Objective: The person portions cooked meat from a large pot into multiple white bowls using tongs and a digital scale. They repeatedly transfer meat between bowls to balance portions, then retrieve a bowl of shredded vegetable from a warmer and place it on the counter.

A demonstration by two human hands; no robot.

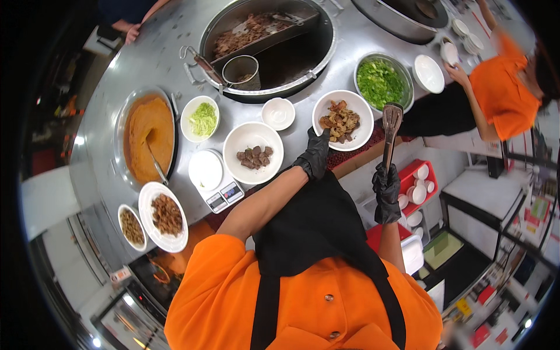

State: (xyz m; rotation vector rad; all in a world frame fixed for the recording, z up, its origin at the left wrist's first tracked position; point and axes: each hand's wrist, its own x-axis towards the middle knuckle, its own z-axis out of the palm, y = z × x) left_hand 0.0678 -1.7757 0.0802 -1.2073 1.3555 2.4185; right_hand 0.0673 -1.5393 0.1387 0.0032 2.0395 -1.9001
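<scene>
My left hand (316, 151), in a black glove, grips the near left rim of a white bowl (366, 124) that holds cooked meat pieces (340, 121). In my gloved right hand (386, 192) is the handle of tongs (391, 127), raised upright at the counter's edge, their tips in front of the rim of a metal bowl of chopped green onions (380, 81). Left of my left hand stand a white bowl with dark meat cubes (254, 157) and a small white bowl (278, 114). A digital kitchen scale (214, 179) sits beside them.
A large divided pot (269, 89) with meat and a wire strainer (241, 72) stands at the back. At left are a pan of orange sauce (148, 131), a bowl of shredded greens (203, 119) and two dishes of meat. A co-worker in orange (503, 94) handles bowls at right.
</scene>
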